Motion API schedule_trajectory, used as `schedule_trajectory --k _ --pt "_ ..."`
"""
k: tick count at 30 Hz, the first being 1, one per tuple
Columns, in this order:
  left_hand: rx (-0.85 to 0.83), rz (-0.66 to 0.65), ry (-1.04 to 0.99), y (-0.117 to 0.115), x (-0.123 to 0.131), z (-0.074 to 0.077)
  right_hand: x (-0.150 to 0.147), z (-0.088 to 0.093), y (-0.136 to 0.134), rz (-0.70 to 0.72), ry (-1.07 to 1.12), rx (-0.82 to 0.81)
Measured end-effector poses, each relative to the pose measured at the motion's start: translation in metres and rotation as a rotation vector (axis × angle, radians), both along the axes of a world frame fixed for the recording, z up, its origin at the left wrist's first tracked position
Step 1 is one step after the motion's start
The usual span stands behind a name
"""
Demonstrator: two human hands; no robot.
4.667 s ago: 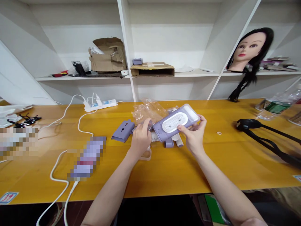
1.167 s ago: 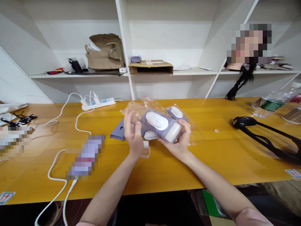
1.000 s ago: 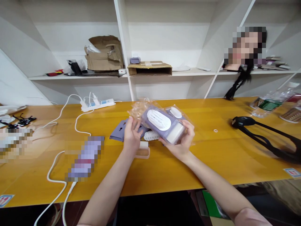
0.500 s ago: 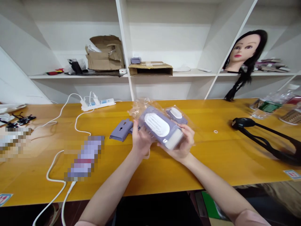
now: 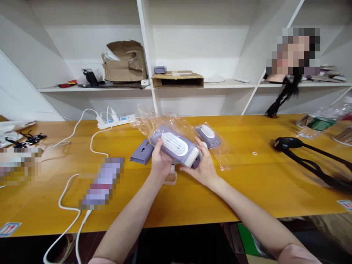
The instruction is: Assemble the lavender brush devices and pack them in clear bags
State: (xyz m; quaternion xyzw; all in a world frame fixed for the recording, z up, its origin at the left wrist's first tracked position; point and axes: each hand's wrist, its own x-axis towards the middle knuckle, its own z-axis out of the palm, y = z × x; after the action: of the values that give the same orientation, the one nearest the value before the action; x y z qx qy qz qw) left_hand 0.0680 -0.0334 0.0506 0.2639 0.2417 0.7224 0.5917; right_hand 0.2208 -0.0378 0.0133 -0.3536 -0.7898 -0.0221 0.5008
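**Lilac plastic case (image 5: 174, 148) held just above the yellow tabletop (image 5: 247, 190)**

Both hands are closed on the case, its white oval panel (image 5: 174, 144) facing up: the left hand (image 5: 161, 161) cups the left end from below, and the right hand (image 5: 203, 168) wraps the right end. A crumpled clear plastic bag (image 5: 141, 119) rises behind it. Directly below sits a small translucent box (image 5: 171, 178), and just left lies a lilac cover (image 5: 141, 152) with a keyhole-shaped slot. To the right, a smaller lilac piece (image 5: 207, 135) rests in its own clear wrapper (the film catches the light). Farther along the table are a white power strip (image 5: 115, 121) with white cables (image 5: 68, 216), a black strap (image 5: 302, 157) and a plastic water bottle (image 5: 320, 123). Above, white shelves (image 5: 220, 83) hold a flattened cardboard box (image 5: 177, 80), torn cardboard packaging (image 5: 123, 62) and a long-haired mannequin head (image 5: 293, 51), its features blurred out.
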Motion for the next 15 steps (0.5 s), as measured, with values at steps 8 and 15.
schedule_trajectory --k 8,15 --pt "-0.121 -0.147 0.048 -0.011 0.019 -0.009 -0.007 -0.002 -0.003 -0.082 0.114 -0.184" --pt "-0.186 -0.183 -0.038 -0.004 0.011 -0.008 0.003 0.003 0.000 0.202 0.049 -0.260"
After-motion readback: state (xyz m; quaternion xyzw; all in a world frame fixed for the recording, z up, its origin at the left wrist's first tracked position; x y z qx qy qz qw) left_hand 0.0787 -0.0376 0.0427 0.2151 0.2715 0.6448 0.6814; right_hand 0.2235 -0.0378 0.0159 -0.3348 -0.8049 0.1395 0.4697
